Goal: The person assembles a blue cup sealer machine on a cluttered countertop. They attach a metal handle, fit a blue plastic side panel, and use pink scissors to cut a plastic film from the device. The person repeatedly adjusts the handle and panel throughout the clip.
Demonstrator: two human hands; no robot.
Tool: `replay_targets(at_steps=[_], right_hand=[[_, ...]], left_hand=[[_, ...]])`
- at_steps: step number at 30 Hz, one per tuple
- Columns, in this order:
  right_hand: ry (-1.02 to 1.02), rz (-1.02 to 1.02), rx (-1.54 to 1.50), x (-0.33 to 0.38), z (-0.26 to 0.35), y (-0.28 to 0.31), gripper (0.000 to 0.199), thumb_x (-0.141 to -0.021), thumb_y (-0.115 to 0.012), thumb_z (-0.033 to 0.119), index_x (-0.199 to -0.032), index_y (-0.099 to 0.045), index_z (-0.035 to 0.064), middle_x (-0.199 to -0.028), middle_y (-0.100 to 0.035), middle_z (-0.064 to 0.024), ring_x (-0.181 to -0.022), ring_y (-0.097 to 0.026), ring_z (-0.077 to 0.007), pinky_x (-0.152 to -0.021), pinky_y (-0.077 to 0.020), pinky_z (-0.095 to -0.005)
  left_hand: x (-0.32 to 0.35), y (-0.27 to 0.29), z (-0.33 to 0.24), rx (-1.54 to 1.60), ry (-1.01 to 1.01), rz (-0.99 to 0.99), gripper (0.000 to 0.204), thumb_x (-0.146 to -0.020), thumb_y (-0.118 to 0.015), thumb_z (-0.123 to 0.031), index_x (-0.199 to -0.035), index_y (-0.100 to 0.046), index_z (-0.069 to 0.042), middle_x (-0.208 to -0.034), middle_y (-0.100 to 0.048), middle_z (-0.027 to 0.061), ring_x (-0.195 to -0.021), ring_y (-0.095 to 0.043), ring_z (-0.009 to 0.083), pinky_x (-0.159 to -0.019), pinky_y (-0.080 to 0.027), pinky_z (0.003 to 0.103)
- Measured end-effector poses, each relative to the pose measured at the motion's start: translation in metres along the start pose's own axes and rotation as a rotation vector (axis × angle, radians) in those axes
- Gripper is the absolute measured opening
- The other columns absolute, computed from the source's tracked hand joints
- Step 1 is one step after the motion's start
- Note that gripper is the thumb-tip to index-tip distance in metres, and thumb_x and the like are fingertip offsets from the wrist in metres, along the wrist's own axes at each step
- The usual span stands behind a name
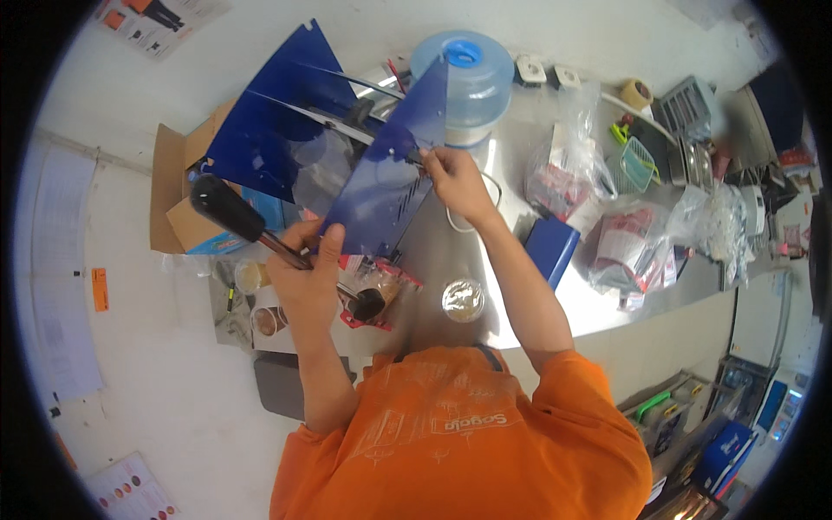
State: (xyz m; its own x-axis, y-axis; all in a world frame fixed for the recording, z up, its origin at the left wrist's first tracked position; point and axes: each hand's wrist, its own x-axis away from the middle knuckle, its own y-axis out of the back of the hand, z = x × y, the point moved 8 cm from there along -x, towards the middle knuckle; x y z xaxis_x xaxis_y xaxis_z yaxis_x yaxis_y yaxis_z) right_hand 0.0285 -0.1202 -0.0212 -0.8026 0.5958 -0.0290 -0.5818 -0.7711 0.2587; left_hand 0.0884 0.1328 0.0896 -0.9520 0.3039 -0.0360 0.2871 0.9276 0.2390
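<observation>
A blue sheet-like panel [381, 195] with small holes and slots stands tilted in front of me. My left hand [308, 256] grips its lower left edge, thumb on the near face. A long tool with a thick black handle [227, 208] and a rounded black far end also lies across that hand. At the panel's right edge, my right hand [455, 180] is closed, fingers pinched beside a small dark fitting; whether they hold the fitting or only the panel is unclear. Behind stands a larger blue panel [277, 130], joined to the near one by metal rods [312, 117].
A blue water jug [477, 74] stands behind the panels on the metal table [511, 286]. Left is an open cardboard box [169, 191]. A round clear-topped container [463, 300] sits near the front edge. Plastic bags [628, 247] and a blue box [552, 247] lie right.
</observation>
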Motion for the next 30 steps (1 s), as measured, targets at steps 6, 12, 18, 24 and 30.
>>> replay_targets(at_steps=[6, 12, 18, 24, 30], right_hand=[[-0.305, -0.163, -0.302, 0.007, -0.019, -0.005, 0.031, -0.104, -0.046, 0.028, -0.09, -0.057, 0.0021, -0.057, -0.041, 0.0026, -0.044, -0.036, -0.008, -0.039, -0.0303, -0.0252], [-0.009, -0.107, 0.161, 0.017, -0.002, 0.021, 0.028, -0.103, -0.047, 0.027, -0.101, -0.053, -0.0002, -0.06, -0.057, -0.0148, -0.052, -0.059, -0.0302, -0.049, -0.0456, -0.0392], [-0.328, -0.062, 0.779, 0.068, -0.169, 0.044, 0.027, -0.095, -0.057, 0.03, -0.1, -0.056, 0.003, -0.087, -0.067, -0.0275, -0.083, -0.065, -0.0463, -0.075, -0.0503, -0.0535], [-0.159, 0.094, 0.981, 0.07, -0.168, 0.013, 0.037, -0.088, -0.065, 0.026, -0.115, -0.057, 0.0024, -0.115, -0.062, -0.027, -0.104, -0.061, -0.0432, -0.09, -0.0489, -0.0495], [0.106, 0.176, -0.048, 0.121, 0.044, 0.026, 0.052, -0.085, -0.073, 0.023, -0.13, -0.054, 0.0028, -0.12, -0.058, -0.0117, -0.109, -0.056, -0.0209, -0.092, -0.0461, -0.0339]], left_hand=[[0.001, -0.004, -0.001, 0.063, -0.133, 0.03, 0.029, -0.082, -0.081, -0.024, -0.098, -0.073, -0.001, -0.067, -0.049, -0.0064, -0.061, -0.04, 0.0047, -0.056, -0.031, 0.022], [0.014, 0.009, -0.008, 0.191, -0.152, 0.067, 0.029, -0.091, -0.071, -0.03, -0.097, -0.07, -0.001, -0.063, -0.043, -0.0066, -0.058, -0.038, 0.0038, -0.053, -0.028, 0.022], [0.036, 0.036, -0.052, 0.52, -0.113, 0.249, 0.054, -0.102, -0.049, -0.045, -0.072, -0.056, -0.001, -0.06, -0.044, -0.0029, -0.052, -0.036, 0.0032, -0.048, -0.025, 0.023], [0.048, -0.004, -0.105, 0.505, -0.267, 0.464, 0.045, -0.102, -0.052, -0.037, -0.076, -0.057, -0.002, -0.066, -0.046, 0.0004, -0.05, -0.037, 0.0064, -0.044, -0.027, 0.024], [0.051, -0.085, -0.155, 0.1, -0.605, 0.38, 0.013, -0.079, -0.063, 0.001, -0.091, -0.062, -0.002, -0.074, -0.061, 0.0134, -0.064, -0.059, 0.0307, -0.06, -0.047, 0.038]])
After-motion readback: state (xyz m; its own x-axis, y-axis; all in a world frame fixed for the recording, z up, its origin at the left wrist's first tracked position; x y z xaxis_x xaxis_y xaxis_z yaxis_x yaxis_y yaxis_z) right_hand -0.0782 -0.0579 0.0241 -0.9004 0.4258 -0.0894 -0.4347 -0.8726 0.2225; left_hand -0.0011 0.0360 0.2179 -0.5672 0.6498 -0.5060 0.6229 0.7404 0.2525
